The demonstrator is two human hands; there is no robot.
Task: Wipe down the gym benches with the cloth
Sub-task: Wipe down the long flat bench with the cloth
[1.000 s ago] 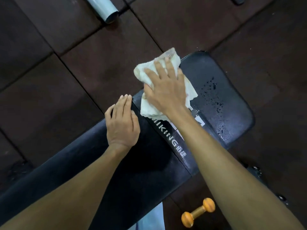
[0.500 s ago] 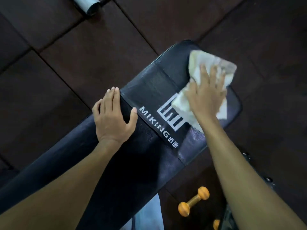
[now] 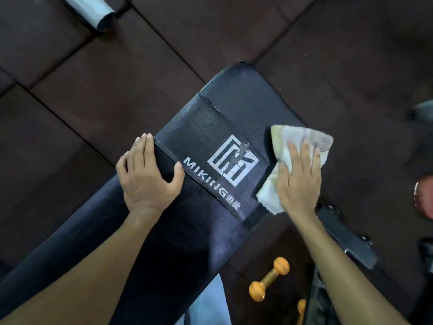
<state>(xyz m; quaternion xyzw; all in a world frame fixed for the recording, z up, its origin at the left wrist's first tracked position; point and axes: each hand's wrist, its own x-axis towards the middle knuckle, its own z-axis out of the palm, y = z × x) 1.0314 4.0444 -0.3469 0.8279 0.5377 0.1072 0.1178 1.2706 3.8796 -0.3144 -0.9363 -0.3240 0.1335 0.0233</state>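
Observation:
A black padded gym bench point(image 3: 210, 127) with a white MIKING logo runs from lower left to the upper middle. My left hand point(image 3: 146, 174) rests flat on the pad's left edge, thumb spread toward the logo. My right hand point(image 3: 298, 179) presses a crumpled white cloth point(image 3: 302, 139) with straight fingers against the bench's right edge, beside the logo. Part of the cloth hangs past the edge and part is hidden under my palm.
Dark rubber floor tiles surround the bench. An orange dumbbell point(image 3: 269, 279) lies on the floor below the bench, a second one partly visible beside it. A black metal bench foot point(image 3: 346, 242) sits at right, a red round object point(image 3: 424, 195) at the right edge, a grey tube point(image 3: 93, 10) top left.
My right hand swept the cloth from the bench's left side across the logo to its right edge. The water drops on the pad are gone. My left hand stayed on the left edge.

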